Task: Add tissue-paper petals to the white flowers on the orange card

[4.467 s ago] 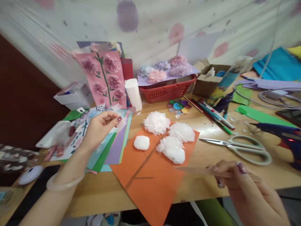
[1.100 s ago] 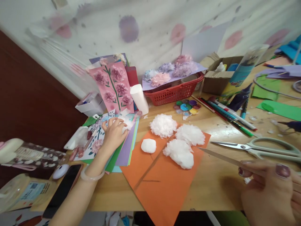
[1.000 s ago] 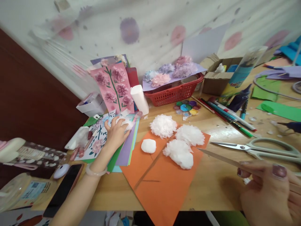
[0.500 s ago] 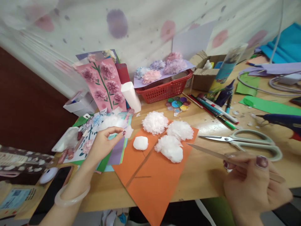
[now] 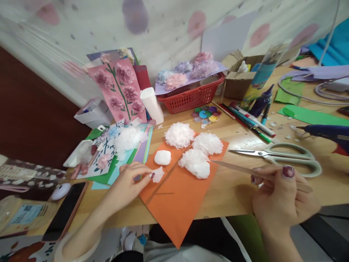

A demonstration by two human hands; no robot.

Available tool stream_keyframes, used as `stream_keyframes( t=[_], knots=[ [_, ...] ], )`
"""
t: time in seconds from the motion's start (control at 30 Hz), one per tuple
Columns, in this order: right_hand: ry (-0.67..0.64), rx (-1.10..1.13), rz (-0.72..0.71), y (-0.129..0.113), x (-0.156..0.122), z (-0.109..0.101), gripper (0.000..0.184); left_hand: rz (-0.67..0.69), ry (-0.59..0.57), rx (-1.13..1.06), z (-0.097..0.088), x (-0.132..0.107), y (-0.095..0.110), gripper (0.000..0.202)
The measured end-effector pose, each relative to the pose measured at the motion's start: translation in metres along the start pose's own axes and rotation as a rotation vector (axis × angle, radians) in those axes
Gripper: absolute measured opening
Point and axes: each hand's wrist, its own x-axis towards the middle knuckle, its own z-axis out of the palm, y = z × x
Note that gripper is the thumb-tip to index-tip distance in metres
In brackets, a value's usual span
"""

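My left hand (image 5: 133, 185) pinches a small piece of white tissue paper (image 5: 158, 175) over the left edge of an orange sheet (image 5: 180, 211). On that sheet sit fluffy white paper flowers (image 5: 179, 135) and a smooth white pad (image 5: 163, 157), beside a drawn brown stem. In my right hand (image 5: 283, 196) is a thin, pointed, flat stick (image 5: 240, 167), closed between thumb and fingers. Its tip points left, near the lowest white flower (image 5: 195, 163). Scissors (image 5: 275, 156) with pale green handles lie just beyond my right hand.
Behind stand a red basket (image 5: 191, 100) with pastel paper flowers and a pink flower card (image 5: 117, 91). Pens (image 5: 251, 123) and a glue gun (image 5: 327, 133) lie to the right. A pile of white tissue (image 5: 129, 138) rests on coloured papers at left; a phone (image 5: 65, 211) lies nearer.
My left hand has come down and right with the tissue piece, from beside the paper pile to the orange sheet. My right hand, still holding the stick, has shifted slightly left in view.
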Motion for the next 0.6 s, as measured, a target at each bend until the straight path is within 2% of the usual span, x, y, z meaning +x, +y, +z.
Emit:
stream_keyframes(
  t=[0.1, 0.23, 0.3, 0.43, 0.6],
  knots=[
    [-0.007, -0.003, -0.021, 0.0, 0.001, 0.001, 0.039, 0.083, -0.046, 0.109, 0.014, -0.012, 0.012, 0.028],
    [-0.02, 0.012, -0.038, 0.001, 0.002, 0.002, 0.04, 0.131, -0.043, 0.104, 0.023, -0.018, 0.019, 0.031],
    [-0.032, 0.028, -0.038, 0.001, 0.002, 0.002, 0.039, 0.166, 0.002, 0.093, 0.023, -0.019, 0.019, 0.029],
    [-0.028, 0.035, -0.035, 0.0, 0.001, 0.002, 0.038, 0.27, 0.177, 0.138, 0.02, -0.018, 0.018, 0.022],
    [-0.043, 0.073, -0.069, 0.0, 0.001, 0.002, 0.038, 0.288, 0.246, 0.183, 0.021, -0.016, 0.02, 0.022]
  ],
)
